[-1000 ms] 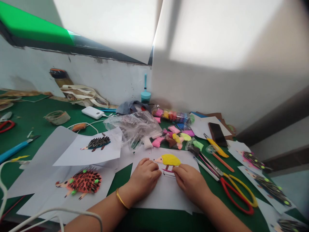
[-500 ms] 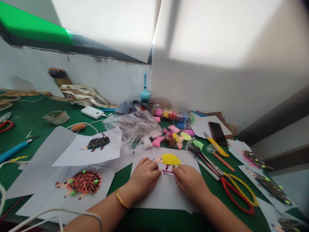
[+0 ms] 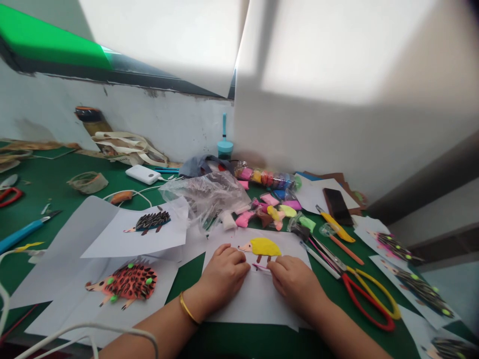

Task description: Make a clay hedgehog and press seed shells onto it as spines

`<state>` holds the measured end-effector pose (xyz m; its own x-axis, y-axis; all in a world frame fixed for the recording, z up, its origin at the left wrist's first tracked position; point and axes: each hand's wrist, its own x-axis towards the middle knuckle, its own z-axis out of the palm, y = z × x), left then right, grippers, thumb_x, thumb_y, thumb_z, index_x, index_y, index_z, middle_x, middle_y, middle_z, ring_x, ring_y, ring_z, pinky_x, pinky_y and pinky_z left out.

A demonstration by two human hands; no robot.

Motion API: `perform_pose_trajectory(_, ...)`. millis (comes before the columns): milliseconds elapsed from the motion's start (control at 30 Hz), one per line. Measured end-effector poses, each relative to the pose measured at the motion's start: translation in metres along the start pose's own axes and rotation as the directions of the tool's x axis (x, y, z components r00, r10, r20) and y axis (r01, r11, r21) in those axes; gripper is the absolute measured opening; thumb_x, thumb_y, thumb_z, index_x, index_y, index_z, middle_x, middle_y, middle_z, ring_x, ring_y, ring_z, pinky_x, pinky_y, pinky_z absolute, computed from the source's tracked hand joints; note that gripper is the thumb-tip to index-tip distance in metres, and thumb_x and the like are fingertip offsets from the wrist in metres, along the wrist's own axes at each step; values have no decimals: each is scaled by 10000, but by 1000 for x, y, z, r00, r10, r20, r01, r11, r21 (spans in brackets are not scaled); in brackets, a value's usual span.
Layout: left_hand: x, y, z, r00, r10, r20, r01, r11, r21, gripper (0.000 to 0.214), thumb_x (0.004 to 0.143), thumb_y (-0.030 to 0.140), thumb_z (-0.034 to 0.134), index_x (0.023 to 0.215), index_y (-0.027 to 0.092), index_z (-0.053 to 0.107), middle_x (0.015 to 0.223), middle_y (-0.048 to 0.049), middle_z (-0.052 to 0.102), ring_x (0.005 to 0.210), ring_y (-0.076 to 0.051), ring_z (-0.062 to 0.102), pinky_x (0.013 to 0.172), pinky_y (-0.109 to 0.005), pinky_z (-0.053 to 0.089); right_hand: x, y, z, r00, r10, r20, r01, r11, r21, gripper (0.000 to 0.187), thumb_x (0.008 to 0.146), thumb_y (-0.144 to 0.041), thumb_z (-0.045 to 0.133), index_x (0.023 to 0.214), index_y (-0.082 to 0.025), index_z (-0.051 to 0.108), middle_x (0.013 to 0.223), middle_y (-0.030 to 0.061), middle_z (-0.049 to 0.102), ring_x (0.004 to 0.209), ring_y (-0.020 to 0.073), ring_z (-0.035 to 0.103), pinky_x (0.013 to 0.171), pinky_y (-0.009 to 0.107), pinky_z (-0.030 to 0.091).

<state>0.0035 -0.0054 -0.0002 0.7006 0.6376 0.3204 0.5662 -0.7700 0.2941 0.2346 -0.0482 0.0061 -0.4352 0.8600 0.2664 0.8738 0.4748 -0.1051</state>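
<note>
A sheet of white paper [image 3: 254, 309] lies in front of me with a yellow clay hedgehog [image 3: 265, 246] on it. The hedgehog has a pale pointed face and two brown legs. My left hand [image 3: 226, 269] rests on the paper at the left, its fingers lying below the hedgehog's snout and holding nothing. On the other side, my right hand [image 3: 295, 279] is closed around a thin pink-purple stick tool [image 3: 262, 268]. Its tip lies just under the hedgehog's legs, by a tiny dark bit. The rest of the tool is hidden in my fingers.
Red-and-yellow-handled scissors [image 3: 368, 294] and a yellow cutter [image 3: 337, 227] lie at the right, near a phone [image 3: 337, 206]. Behind the paper are several clay packets [image 3: 245, 218] and a plastic bag [image 3: 209, 192]. Finished hedgehogs [image 3: 129, 281] lie on both sides. A white cable [image 3: 90, 325] crosses the lower left.
The tip of the stick tool has shifted slightly at the hedgehog's feet as my right hand moves a little. My left hand stays where it was.
</note>
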Motion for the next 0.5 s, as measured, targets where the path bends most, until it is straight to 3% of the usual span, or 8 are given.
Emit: perform_pose_trajectory(500,0,-1,0,1000,11,-10,-11,1000,-11,166,896,183,554,950,269,686,939,-5,649,929,-174,571,1044,-435,326,-4,5,-6,998,-35,-44,36,999,13,175,849,-88,524,827,-188,665,743,28,617,705,173,524,668,304,307)
